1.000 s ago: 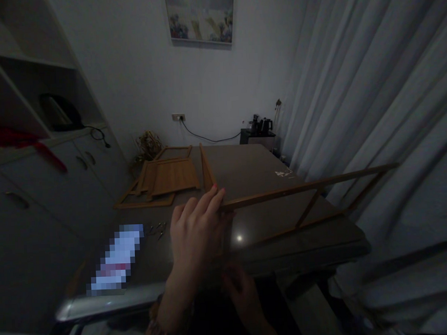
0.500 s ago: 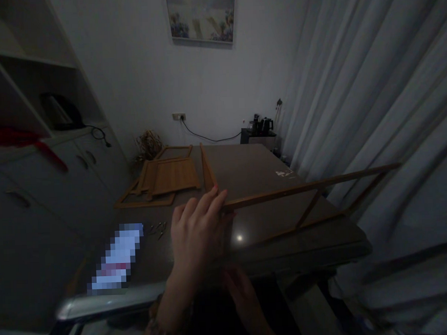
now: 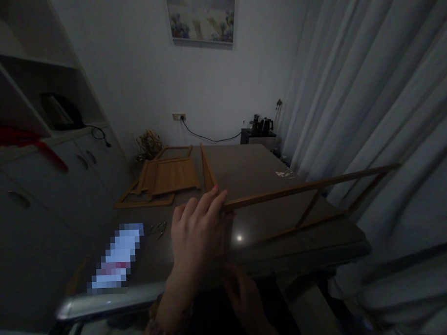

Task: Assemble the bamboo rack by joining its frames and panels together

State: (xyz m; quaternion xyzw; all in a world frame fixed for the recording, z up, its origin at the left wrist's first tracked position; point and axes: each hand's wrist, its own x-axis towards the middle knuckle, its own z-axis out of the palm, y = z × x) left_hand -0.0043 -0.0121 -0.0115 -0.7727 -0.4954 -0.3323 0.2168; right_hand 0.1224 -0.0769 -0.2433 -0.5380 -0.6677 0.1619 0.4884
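Note:
My left hand (image 3: 196, 232) is wrapped over the near corner of a wooden frame (image 3: 308, 186). The frame stands on its edge, stretching to the right past the table side, with crossbars between its two long rails. Low at the table's front edge is my right hand (image 3: 246, 293), its fingers curled together near the frame's lower near end. That spot is dark, and anything in those fingers is too small or shadowed to make out. Just beyond my left hand a wooden panel (image 3: 208, 170) stands upright. Several small screws (image 3: 159, 230) lie left of the hand.
Slatted wooden panels (image 3: 172, 176) are stacked at the table's far left. A phone-like lit screen (image 3: 116, 259), blurred out, lies at the front left. Small white scraps (image 3: 282, 174) are on the right of the table (image 3: 241, 159). Curtains (image 3: 371, 108) hang along the right.
My right hand's fingers have shifted slightly and curled more at the table edge. My left hand and the frame stay practically still.

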